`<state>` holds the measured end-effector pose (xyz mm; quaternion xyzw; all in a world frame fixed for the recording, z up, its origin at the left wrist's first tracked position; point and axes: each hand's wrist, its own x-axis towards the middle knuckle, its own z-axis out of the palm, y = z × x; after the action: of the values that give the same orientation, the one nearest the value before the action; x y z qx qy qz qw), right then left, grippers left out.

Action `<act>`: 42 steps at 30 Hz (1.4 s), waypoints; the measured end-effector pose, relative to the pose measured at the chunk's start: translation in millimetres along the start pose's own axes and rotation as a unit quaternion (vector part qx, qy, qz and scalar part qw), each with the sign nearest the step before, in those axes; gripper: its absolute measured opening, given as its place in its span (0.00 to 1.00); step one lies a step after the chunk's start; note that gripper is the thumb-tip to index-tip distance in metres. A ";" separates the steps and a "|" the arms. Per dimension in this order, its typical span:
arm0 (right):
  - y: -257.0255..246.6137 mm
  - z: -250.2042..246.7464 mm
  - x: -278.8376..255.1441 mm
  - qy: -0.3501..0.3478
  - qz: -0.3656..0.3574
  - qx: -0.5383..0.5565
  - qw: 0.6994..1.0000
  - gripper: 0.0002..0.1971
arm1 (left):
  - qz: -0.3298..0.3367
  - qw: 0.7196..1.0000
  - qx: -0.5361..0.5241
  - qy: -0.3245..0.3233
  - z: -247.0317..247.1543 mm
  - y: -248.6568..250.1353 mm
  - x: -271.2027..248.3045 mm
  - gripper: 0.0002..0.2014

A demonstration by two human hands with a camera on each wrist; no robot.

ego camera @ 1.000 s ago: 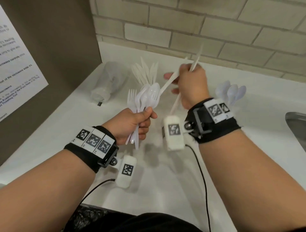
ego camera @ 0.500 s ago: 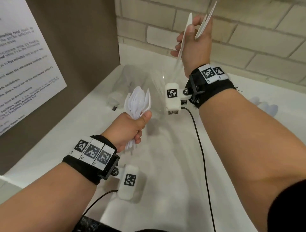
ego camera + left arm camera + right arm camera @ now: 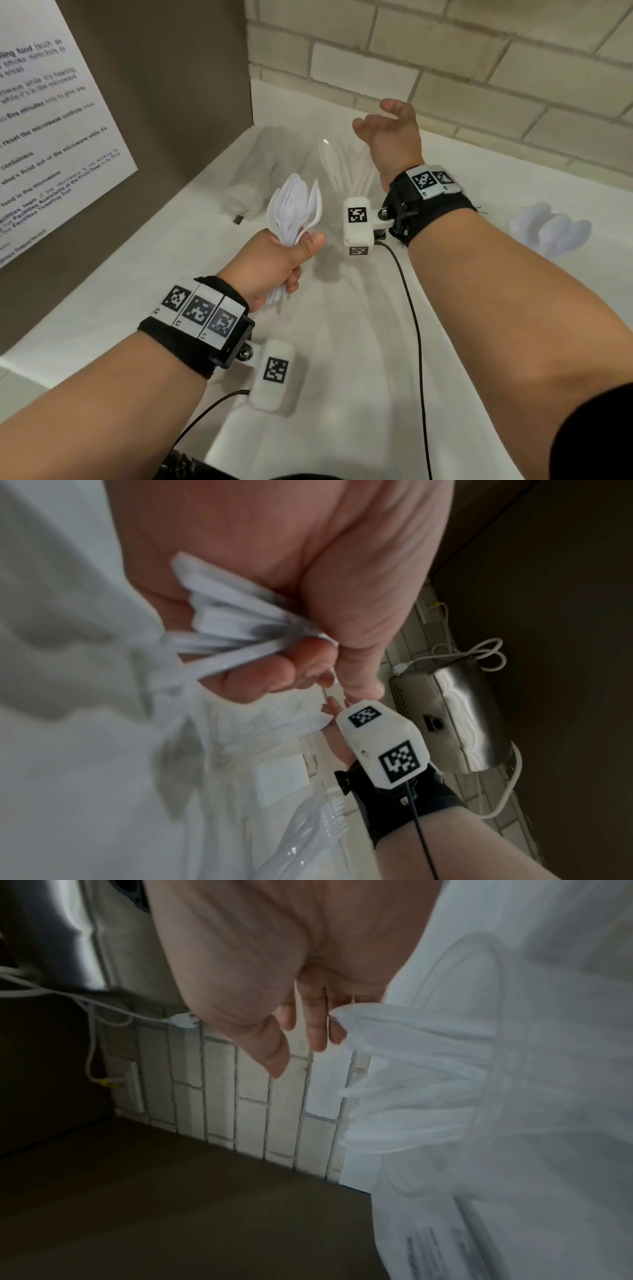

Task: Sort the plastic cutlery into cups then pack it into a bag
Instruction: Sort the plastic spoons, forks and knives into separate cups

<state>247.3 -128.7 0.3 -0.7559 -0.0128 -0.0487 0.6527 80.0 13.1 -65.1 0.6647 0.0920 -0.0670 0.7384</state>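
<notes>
while your left hand point(image 3: 274, 263) grips a bundle of cutlery point(image 3: 296, 209) in the head view, your right hand point(image 3: 390, 137) hovers empty with fingers spread above the clear cup of knives point(image 3: 346, 171) on the desk point(image 3: 342, 342). risk: the cup is light and top-heavy, so a brush from the right wrist would likely tip it. a second cup of spoons point(image 3: 551, 229) stands well apart to the right, and a clear object, possibly the bag point(image 3: 253, 178), lies near the corner. the desk is white; a brick wall point(image 3: 445, 68) backs it, and a brown panel with a printed notice point(image 3: 51, 137) stands at the left.

left wrist view: the fingers point(image 3: 260, 680) curl round the handles point(image 3: 236, 626), which fan out unevenly. risk: a loose piece may slip if you relax the grip.

right wrist view: the fingers point(image 3: 315, 1026) hang straight, holding nothing, just beside the knife tips point(image 3: 394, 1069). a steel appliance point(image 3: 85, 934) and white cable sit by the wall.
</notes>
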 end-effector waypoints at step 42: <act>1.0 -21.6 -148.3 -0.032 -0.031 -0.111 0.993 0.12 | 0.040 0.995 0.090 -0.031 57.0 10.8 -11.1 0.12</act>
<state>98.7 -143.7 -11.0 -0.8243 -0.0517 -0.0453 0.5620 74.3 -42.7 -46.5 0.7290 0.0359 -0.0659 0.6804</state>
